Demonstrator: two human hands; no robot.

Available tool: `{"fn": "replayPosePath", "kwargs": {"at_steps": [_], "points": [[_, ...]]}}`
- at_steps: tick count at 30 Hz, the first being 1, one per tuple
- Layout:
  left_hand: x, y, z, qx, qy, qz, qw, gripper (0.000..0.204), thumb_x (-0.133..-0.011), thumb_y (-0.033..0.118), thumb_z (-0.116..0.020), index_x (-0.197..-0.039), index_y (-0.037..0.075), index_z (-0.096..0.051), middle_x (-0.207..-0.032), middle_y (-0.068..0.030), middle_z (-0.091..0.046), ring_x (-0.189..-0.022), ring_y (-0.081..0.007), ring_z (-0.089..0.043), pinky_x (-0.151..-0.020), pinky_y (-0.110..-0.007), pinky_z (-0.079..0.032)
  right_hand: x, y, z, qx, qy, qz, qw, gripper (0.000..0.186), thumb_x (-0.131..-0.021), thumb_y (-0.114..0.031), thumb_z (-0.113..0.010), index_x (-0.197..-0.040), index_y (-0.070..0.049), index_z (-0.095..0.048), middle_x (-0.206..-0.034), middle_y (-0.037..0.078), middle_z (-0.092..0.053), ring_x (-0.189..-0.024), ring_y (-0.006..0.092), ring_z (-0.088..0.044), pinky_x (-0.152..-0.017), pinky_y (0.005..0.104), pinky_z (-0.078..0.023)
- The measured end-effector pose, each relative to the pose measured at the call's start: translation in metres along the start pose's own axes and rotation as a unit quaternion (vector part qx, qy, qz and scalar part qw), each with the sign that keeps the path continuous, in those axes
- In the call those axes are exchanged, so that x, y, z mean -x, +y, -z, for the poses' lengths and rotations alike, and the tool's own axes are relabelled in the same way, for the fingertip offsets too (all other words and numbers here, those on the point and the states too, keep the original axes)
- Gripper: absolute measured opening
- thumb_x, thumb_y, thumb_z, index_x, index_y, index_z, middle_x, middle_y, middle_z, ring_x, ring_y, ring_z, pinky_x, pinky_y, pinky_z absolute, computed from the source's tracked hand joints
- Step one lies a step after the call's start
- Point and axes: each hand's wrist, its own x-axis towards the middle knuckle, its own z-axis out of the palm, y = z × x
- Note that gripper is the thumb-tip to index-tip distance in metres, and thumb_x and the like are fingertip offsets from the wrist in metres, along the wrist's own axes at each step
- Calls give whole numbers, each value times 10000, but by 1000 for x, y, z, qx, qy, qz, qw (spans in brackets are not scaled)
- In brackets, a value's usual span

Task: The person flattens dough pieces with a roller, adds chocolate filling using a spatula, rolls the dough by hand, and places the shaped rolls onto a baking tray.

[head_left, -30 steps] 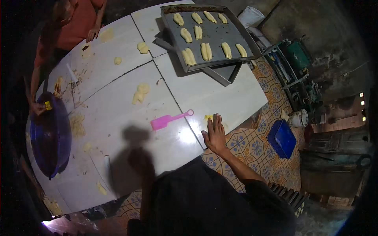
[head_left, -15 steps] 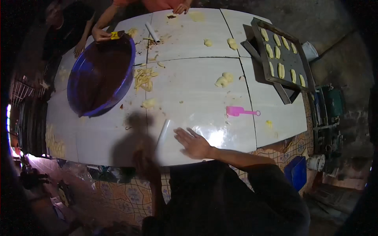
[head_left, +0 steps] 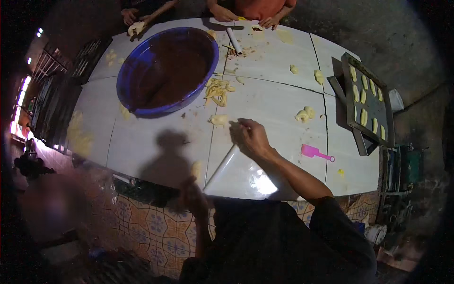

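Loose or closed, our grip is hard to judge: our left hand (head_left: 193,195) is dim and blurred at the table's near edge, and our right hand (head_left: 255,136) turns its back to us with fingers bent, so we cannot tell whether either clasps anything. To the left, the blue basin (head_left: 163,110) holds a dark brown mass; we would judge it heavy, to be taken by opposite sides of its rim. Just beyond our left fingertips, in shadow, lies a small pale dough piece (head_left: 196,169), probably soft and quick to dent, so best scooped from beneath. Next comes the white tube (head_left: 221,168), slanting across the tabletop (head_left: 269,99) between our hands. It looks smooth and stiff, likely to roll; we would hold it near both ends. Just left of our right hand sits the dough lump (head_left: 218,119), apart from the fingers as far as we can see. We expect it soft, perhaps sticky; flat fingers around its sides should spare its shape. Further right lies the pink scoop (head_left: 309,151), seemingly light, easiest by its ringed handle. Beyond it, the metal tray (head_left: 378,111) of shaped dough pieces (head_left: 364,117) seems rigid, best lifted level by opposite walls.
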Motion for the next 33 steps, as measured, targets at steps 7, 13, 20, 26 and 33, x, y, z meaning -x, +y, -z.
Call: {"fn": "replayPosePath", "kwargs": {"at_steps": [7, 13, 20, 26, 33], "points": [[9, 2, -50, 172, -119, 43, 977, 200, -989, 159, -578, -1068, -16, -634, -1065, -136, -669, -1040, -229, -643, -930, -363, -512, -77, 16, -64, 324, -86, 210, 918, 323, -838, -77, -661, -1149, 3, -690, -1098, 198, -684, -1116, 376, -579, -941, 458, -510], [13, 54, -96, 393, -256, 195, 861, 454, -1021, 195, -597, -1392, -32, -468, -1148, -136, -619, -910, -241, -668, -753, -355, -563, 53, -11, 58, -20, -207, 131, 969, 345, -887, -179, -754, -1214, -80, -708, -1247, 159, -578, -1129, 325, -587, -984, 413, -512], [50, 31, -157, -99, -364, -99, 921, 415, -922, 78, -684, -1284, -78, -553, -1130, -224, -624, -903, -301, -628, -780, -399, -520, 122, 79, 78, 162, 10, 178, 971, 314, -929, -65, -616, -1219, 55, -628, -1201, 252, -624, -1038, 392, -633, -912, 448, -536], [61, 49, -147, 48, -386, -152, 908, 637, -927, 226, -658, -1457, -43, -430, -1516, -238, -444, -1434, -412, -377, -1180, -544, -270, 167, 71, 88, 332, -28, 206, 920, 512, -911, -103, -635, -1375, 68, -502, -1429, 249, -514, -1327, 342, -509, -1052, 421, -480], [54, 60, -142, -247, -444, -350, 787, 844, -882, 415, -704, -1502, -48, -369, -1528, -202, -447, -1464, -364, -345, -1201, -577, -214, 167, 99, 90, 458, -41, 245, 853, 518, -944, -225, -607, -1378, 46, -531, -1433, 210, -552, -1417, 310, -452, -1163, 498, -353]]}}
